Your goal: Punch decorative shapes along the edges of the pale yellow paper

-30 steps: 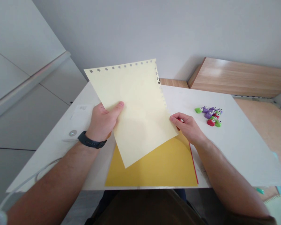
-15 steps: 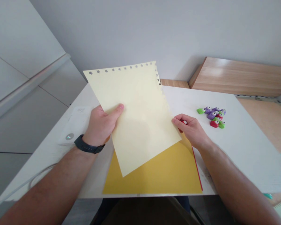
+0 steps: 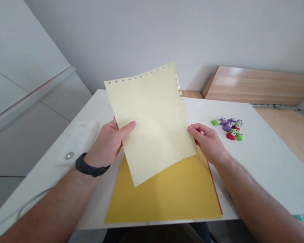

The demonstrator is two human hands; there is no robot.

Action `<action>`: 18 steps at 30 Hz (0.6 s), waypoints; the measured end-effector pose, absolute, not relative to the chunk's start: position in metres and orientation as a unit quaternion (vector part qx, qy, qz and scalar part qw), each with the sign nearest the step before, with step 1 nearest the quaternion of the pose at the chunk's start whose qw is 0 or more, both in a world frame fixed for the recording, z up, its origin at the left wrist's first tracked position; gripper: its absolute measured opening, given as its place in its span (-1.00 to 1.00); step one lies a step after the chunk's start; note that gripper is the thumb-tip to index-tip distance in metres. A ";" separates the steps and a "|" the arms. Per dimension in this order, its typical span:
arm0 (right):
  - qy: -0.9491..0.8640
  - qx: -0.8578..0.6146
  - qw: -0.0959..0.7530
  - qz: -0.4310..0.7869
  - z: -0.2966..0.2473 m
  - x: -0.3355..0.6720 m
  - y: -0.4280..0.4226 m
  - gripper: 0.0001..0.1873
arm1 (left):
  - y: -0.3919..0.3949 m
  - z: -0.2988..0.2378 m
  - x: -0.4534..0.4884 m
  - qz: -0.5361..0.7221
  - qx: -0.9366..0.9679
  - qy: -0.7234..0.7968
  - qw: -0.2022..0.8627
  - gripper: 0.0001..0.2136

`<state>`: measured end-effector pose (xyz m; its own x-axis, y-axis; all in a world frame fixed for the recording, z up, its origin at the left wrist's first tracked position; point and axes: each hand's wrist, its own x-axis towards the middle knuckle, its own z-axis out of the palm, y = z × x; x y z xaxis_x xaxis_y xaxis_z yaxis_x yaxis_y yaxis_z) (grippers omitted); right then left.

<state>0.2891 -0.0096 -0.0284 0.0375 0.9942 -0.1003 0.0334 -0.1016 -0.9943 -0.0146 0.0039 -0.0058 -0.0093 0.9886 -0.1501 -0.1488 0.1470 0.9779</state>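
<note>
A pale yellow sheet of paper (image 3: 154, 114) is held up and tilted over the table. Star-shaped holes run along its top edge, and more cut-outs follow the upper right edge. My left hand (image 3: 107, 141) grips its left side, thumb on top and fingers behind. At the lower right edge, my right hand (image 3: 210, 141) is closed around a small red craft punch (image 3: 198, 139) with a white part; my fingers hide most of it. Under the raised sheet lies darker yellow paper (image 3: 164, 199), with a red edge showing at its right.
Several small red, green and purple craft punches (image 3: 228, 127) sit clustered on the white table (image 3: 263, 162) at right. On the left lie a white box-like device (image 3: 77, 141) and a pale cable (image 3: 32, 199). A wooden board (image 3: 258, 84) stands behind, against the wall.
The sheet has turned slightly, its upper left corner shifting right. My right hand stays at the sheet's right edge with the punch. The camera view has shifted a little.
</note>
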 end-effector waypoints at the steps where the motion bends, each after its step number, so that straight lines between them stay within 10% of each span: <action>1: -0.471 -0.541 0.483 0.502 -0.029 0.289 -0.009 -0.65 | 0.004 -0.008 -0.015 0.490 0.422 0.494 0.581 -0.61; 18: -0.455 -0.516 0.512 0.515 -0.030 0.285 -0.007 -0.66 | 0.001 -0.019 -0.009 0.501 0.520 0.538 0.435 -0.56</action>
